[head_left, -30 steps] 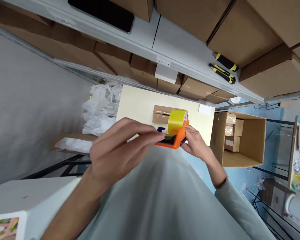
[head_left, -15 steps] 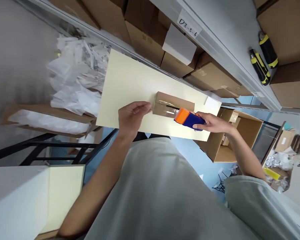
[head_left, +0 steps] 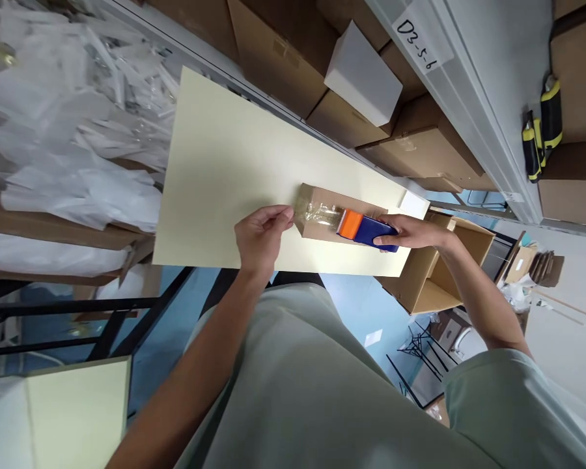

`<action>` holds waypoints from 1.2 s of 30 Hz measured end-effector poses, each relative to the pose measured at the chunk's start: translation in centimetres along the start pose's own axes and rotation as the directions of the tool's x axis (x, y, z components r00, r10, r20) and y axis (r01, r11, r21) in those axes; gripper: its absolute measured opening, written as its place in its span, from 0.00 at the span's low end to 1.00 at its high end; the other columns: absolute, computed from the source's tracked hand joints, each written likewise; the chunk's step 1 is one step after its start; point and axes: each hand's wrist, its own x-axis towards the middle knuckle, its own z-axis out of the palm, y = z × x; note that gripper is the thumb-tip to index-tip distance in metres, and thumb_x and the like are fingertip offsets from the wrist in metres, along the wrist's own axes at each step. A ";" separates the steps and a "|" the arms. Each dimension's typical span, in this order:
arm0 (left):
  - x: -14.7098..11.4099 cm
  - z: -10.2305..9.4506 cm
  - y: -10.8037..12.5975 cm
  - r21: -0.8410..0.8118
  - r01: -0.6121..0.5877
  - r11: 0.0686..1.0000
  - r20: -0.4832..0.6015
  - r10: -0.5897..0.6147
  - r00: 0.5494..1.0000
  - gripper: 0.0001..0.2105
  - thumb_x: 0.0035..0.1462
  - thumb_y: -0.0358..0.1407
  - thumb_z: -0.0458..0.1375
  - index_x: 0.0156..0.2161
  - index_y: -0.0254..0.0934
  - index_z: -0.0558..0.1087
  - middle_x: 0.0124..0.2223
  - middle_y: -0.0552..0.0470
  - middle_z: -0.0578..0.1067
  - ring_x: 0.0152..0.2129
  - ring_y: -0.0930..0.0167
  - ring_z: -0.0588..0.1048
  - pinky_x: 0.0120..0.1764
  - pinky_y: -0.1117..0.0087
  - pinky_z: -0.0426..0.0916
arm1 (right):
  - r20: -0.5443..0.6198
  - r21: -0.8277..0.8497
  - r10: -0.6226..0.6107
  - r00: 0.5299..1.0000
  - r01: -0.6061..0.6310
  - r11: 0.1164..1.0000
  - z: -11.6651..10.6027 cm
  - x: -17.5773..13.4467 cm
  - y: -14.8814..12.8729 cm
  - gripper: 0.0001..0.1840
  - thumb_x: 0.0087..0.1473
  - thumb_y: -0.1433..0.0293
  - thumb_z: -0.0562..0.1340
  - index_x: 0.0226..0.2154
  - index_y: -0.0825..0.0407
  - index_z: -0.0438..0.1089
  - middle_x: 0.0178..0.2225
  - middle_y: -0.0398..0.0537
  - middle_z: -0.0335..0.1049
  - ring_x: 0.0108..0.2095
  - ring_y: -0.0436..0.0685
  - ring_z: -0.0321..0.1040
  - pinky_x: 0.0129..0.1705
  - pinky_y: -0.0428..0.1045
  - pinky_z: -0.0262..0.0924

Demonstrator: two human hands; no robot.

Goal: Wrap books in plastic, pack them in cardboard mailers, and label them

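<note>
A small brown cardboard box [head_left: 322, 231] lies on the pale yellow tabletop [head_left: 215, 163]. Clear packing tape [head_left: 317, 212] runs along its upper face and juts past its left end. At that end, my left hand [head_left: 261, 234] is closed in a pinch on the loose end of the tape, thumb against forefinger. My right hand [head_left: 403, 232] grips a blue tape dispenser [head_left: 375, 233] with an orange front. The dispenser's toothed edge rests against the box's upper face, around its middle. My right fingers are partly hidden behind the dispenser.
A shelf rail [head_left: 449, 71] crosses above the table, with cardboard boxes [head_left: 278, 58] beneath it. Two utility knives lie on the upper shelf, one of them a black-yellow knife [head_left: 551, 114]. White packing material [head_left: 78, 143] is heaped at left. An open carton [head_left: 432, 296] stands at right.
The dispenser has tilted down onto the box, and tape now covers the dark slit seen before. My left hand stays by the box's left end. The whole view has shifted.
</note>
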 end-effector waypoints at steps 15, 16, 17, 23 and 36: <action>2.6 1.2 -2.9 0.102 -0.004 0.995 0.068 -0.003 0.998 0.17 0.53 0.43 0.74 0.47 0.40 0.83 0.47 0.46 0.85 0.38 0.68 0.80 0.42 0.68 0.76 | -0.079 -0.036 0.119 0.990 -0.122 0.992 1.6 -0.1 -1.5 0.32 0.64 0.45 0.70 0.54 0.54 0.74 0.42 0.53 0.82 0.39 0.57 0.79 0.38 0.50 0.74; 2.6 1.1 -2.6 0.130 -0.007 0.991 0.038 0.002 0.999 0.18 0.52 0.41 0.75 0.48 0.40 0.83 0.49 0.46 0.84 0.37 0.69 0.79 0.42 0.68 0.76 | -0.082 -0.044 0.119 0.990 -0.122 0.991 1.7 -0.1 -1.5 0.31 0.64 0.45 0.70 0.53 0.54 0.74 0.41 0.52 0.82 0.38 0.56 0.79 0.37 0.50 0.74; 2.4 1.0 -2.2 0.160 -0.021 0.987 0.017 0.019 1.000 0.17 0.52 0.40 0.75 0.48 0.41 0.82 0.49 0.46 0.84 0.36 0.69 0.79 0.42 0.68 0.76 | -0.085 -0.049 0.117 0.989 -0.122 0.991 1.8 -0.1 -1.5 0.31 0.64 0.45 0.70 0.52 0.54 0.73 0.41 0.52 0.82 0.38 0.56 0.78 0.37 0.50 0.74; 0.2 2.4 0.7 0.236 -0.192 0.952 0.144 0.161 0.976 0.11 0.58 0.42 0.73 0.39 0.39 0.81 0.36 0.51 0.82 0.32 0.69 0.78 0.41 0.68 0.75 | -0.104 -0.040 0.080 0.991 -0.085 0.996 2.2 -0.4 -1.2 0.29 0.64 0.46 0.71 0.50 0.53 0.72 0.41 0.53 0.82 0.39 0.57 0.79 0.37 0.50 0.73; 0.0 3.8 0.2 0.348 -0.164 0.923 0.045 0.158 0.986 0.10 0.48 0.41 0.75 0.33 0.41 0.81 0.30 0.54 0.81 0.26 0.69 0.76 0.31 0.67 0.71 | -0.054 -0.127 -0.025 0.998 0.017 0.992 1.0 -1.8 1.4 0.25 0.64 0.46 0.72 0.44 0.52 0.77 0.35 0.48 0.83 0.33 0.56 0.77 0.35 0.49 0.68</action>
